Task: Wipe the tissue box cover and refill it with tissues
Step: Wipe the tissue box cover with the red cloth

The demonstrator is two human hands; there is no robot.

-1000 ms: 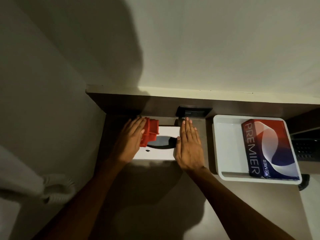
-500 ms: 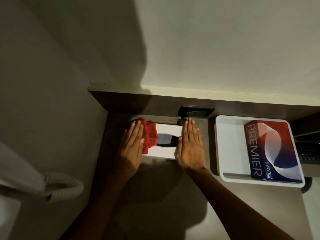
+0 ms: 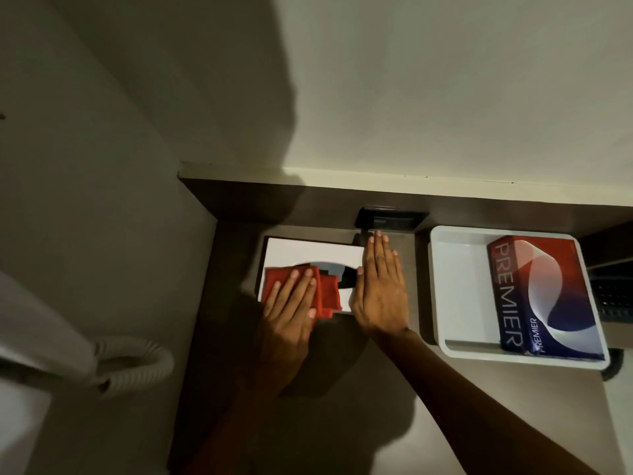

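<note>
Tissue box cover (image 3: pixel 308 250) beside white tray (image 3: pixel 455 286)

Just the one camera here, strapped to the person's head, looking forward and steeply down onto a dark brown wooden counter (image 3: pixel 308 423) tucked into a corner. It's wide-angle, so the pale walls bend outward near the edges. It sits close enough that both bare forearms run in from the bottom of the frame and the left hand (image 3: pixel 291 310) and right hand (image 3: pixel 380 289) land about mid-picture. The view faces the back wall, with the white rectangular plastic tray (image 3: pixel 455 296) off to the right and a blurry white corrugated hose (image 3: pixel 137 365) at lower left. No second view to compare against.
</note>
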